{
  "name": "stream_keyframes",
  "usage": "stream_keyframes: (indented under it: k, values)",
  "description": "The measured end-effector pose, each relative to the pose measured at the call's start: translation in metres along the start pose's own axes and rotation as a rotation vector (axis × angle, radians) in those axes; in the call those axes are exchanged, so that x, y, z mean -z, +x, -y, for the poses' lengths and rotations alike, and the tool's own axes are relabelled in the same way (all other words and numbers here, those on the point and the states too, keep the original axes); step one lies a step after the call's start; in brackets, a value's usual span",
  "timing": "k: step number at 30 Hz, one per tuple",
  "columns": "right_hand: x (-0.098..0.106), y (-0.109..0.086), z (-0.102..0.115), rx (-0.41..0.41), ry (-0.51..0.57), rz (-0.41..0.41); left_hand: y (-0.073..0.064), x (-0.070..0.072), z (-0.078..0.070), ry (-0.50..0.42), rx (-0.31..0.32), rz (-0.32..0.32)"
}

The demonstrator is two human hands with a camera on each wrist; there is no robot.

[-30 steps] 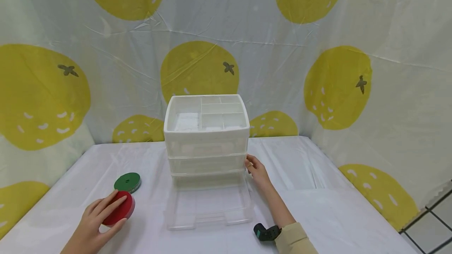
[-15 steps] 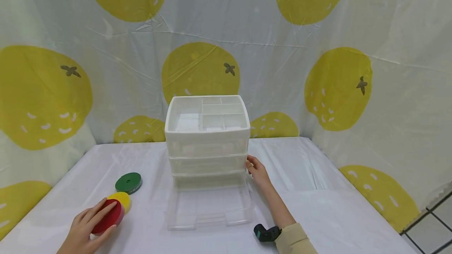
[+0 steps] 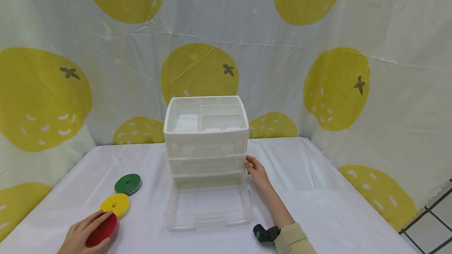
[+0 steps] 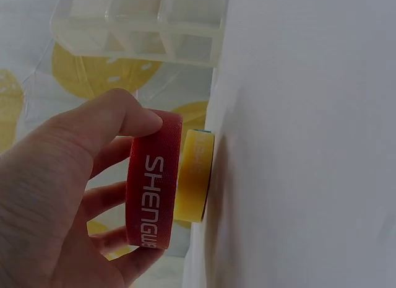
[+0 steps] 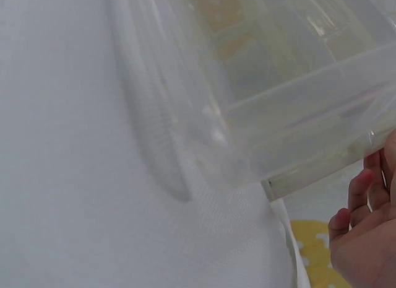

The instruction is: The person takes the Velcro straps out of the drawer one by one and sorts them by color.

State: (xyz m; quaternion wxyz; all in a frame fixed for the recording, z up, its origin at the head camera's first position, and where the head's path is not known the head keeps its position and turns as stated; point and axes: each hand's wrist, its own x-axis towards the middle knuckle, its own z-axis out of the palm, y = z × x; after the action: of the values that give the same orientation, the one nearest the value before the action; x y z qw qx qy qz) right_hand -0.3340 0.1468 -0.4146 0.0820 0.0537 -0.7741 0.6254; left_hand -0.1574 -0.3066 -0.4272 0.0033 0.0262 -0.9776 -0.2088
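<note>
My left hand [image 3: 80,236] grips a red roll of tape [image 3: 106,230], fingers over its top and thumb at the near side. White lettering runs along the rim of the red roll [image 4: 152,183] in the left wrist view. A yellow roll of tape [image 3: 119,206] lies on the table just beyond it, partly overlapped by the red one. Farther back lies a green roll [image 3: 127,184]. My right hand [image 3: 257,172] touches the right side of a white drawer unit [image 3: 206,145] with bent fingers. The unit's bottom clear drawer [image 3: 211,204] is pulled out and holds nothing visible.
The drawer unit has a divided tray [image 3: 223,120] on top. A black device [image 3: 265,233] sits by my right wrist. White cloth covers the table [image 3: 300,207], and a curtain [image 3: 261,66] with yellow fruit prints hangs behind.
My left hand has moved toward me and to the left with the red roll, lowering it. The yellow roll has come into view beneath and behind it. My right hand stays put.
</note>
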Motion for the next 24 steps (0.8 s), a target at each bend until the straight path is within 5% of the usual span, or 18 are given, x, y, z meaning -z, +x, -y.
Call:
stream_keyframes:
  k: [16,24]
  values:
    - [-0.001,0.001,-0.002,-0.024,-0.001,-0.002,0.004,-0.004,0.017,-0.063,0.05,0.078]
    - [0.001,-0.01,0.021,-0.034,0.01,0.003,0.004,-0.006,0.02,-0.068,0.053,0.105]
